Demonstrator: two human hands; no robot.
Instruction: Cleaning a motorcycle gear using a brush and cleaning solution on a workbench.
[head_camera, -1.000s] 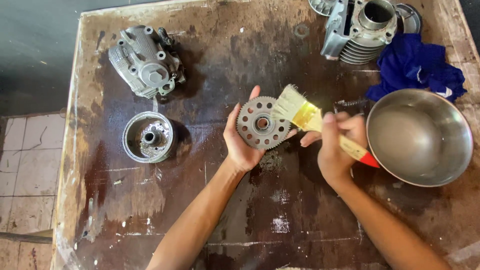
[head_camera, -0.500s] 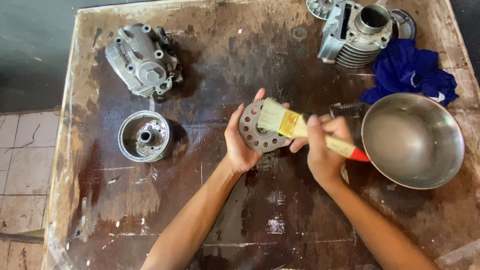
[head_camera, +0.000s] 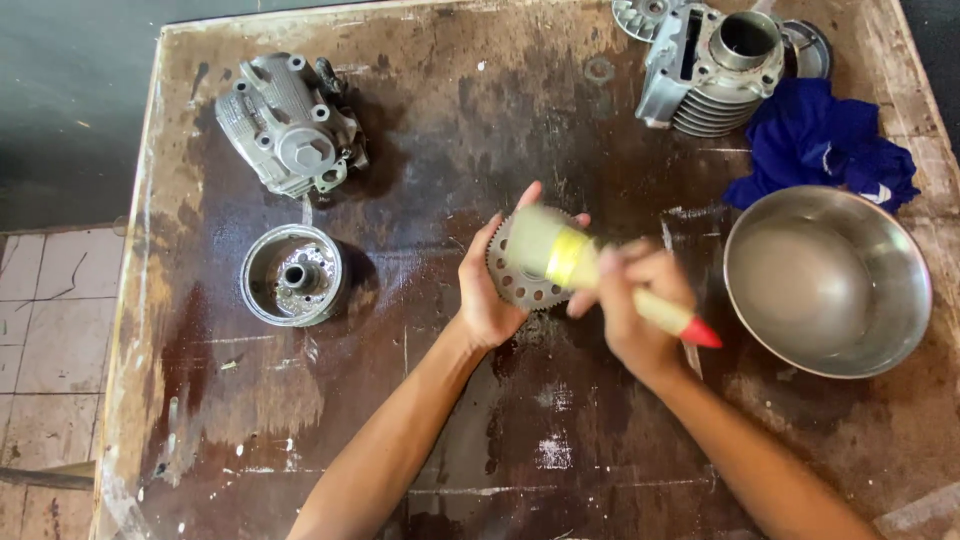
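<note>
The left hand (head_camera: 490, 290) cups a round toothed gear (head_camera: 520, 275) in its grip, palm up, while the right hand (head_camera: 635, 310) has its grip around a blurry brush (head_camera: 570, 262) lying across it.

Steel bowl (head_camera: 828, 282) – blue rag (head_camera: 822, 140)
</note>
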